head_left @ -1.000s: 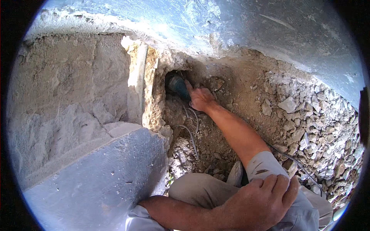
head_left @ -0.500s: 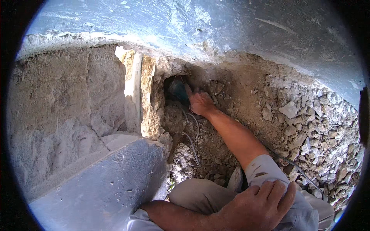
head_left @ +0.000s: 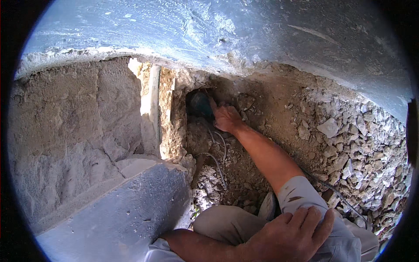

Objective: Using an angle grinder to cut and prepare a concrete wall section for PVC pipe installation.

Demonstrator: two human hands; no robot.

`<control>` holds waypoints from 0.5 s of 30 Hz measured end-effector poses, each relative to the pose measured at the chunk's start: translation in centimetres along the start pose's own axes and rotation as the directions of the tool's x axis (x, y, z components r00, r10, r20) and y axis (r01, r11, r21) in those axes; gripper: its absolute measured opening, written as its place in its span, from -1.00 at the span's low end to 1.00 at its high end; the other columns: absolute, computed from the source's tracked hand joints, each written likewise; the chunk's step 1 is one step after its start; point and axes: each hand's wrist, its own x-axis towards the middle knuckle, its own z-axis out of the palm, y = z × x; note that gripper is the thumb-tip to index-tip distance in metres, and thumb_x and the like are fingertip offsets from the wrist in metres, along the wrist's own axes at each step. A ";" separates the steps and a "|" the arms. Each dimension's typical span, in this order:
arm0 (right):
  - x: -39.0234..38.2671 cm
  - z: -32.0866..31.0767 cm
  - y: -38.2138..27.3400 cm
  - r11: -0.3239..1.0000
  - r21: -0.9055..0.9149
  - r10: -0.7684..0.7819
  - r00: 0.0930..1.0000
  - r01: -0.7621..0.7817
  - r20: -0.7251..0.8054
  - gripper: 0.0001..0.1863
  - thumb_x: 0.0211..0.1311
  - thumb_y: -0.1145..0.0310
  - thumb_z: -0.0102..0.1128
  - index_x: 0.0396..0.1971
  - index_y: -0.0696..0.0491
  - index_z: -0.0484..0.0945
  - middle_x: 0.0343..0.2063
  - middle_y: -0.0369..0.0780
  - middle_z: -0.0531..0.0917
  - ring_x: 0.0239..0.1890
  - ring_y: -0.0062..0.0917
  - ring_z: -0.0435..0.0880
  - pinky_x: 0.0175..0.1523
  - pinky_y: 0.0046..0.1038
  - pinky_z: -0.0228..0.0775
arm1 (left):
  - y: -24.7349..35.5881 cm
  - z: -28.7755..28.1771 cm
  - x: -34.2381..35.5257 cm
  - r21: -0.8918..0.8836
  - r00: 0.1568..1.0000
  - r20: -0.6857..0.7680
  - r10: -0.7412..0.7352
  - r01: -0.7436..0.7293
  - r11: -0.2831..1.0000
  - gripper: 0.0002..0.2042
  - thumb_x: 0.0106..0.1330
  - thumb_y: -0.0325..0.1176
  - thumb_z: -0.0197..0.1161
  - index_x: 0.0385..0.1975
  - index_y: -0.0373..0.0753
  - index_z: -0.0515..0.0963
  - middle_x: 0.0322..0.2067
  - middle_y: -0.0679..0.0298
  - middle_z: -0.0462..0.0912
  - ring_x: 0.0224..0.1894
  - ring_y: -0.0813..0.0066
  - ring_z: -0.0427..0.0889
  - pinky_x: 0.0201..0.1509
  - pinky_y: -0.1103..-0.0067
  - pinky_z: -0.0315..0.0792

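Observation:
My right hand [head_left: 227,118] reaches into a dark hole [head_left: 192,95] at the foot of the wall. Its index finger lies stretched along a teal, rounded object [head_left: 201,105], and the other fingers curl against it. Shadow hides much of this object, so its kind is unclear. A grey cord [head_left: 217,168] loops over the soil just below the hole. Closer to me, my left hand [head_left: 288,236] rests across my right sleeve [head_left: 301,192], with bent, loose fingers and no object in view.
Broken stones [head_left: 362,148] are heaped on the right. A dark cable [head_left: 338,194] runs past my right arm. Ahead hangs a blue-grey painted surface [head_left: 262,30]; a blue slab [head_left: 118,209] lies near left. A pale vertical pipe [head_left: 152,105] stands left of the hole.
The view has shifted very slightly. My right hand stays at the teal object, and my left hand remains on my sleeve.

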 end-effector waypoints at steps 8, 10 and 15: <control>0.0 -0.3 -0.5 0.999 -0.025 0.019 0.997 -0.021 -0.071 -0.11 0.21 0.50 0.13 0.55 0.17 0.00 -0.13 0.20 0.70 -0.09 0.07 0.74 0.00 -0.03 0.62 | -0.2 0.1 0.1 -0.003 0.999 0.030 -0.020 0.020 1.000 -0.60 0.18 -0.29 0.23 0.04 -0.22 0.61 -0.22 0.17 0.57 -0.19 0.26 0.64 -0.25 0.43 0.63; -0.1 -0.1 -0.4 1.000 -0.009 0.021 0.997 -0.022 -0.078 -0.11 0.20 0.51 0.13 0.55 0.18 -0.01 -0.15 0.21 0.70 -0.11 0.07 0.74 -0.01 -0.03 0.62 | -0.3 0.1 0.1 -0.001 0.999 0.037 -0.017 0.017 1.000 -0.60 0.18 -0.29 0.23 0.04 -0.22 0.61 -0.21 0.17 0.57 -0.19 0.25 0.64 -0.25 0.42 0.63; 0.2 -0.6 -0.5 0.994 0.050 0.090 0.995 -0.093 0.052 0.05 0.10 0.47 0.26 0.58 0.09 -0.11 0.07 0.33 0.55 0.02 0.12 0.67 0.04 -0.04 0.60 | -0.4 0.3 0.1 0.014 0.999 0.040 -0.014 0.013 1.000 -0.60 0.19 -0.29 0.23 0.05 -0.22 0.61 -0.20 0.16 0.57 -0.17 0.25 0.63 -0.23 0.42 0.63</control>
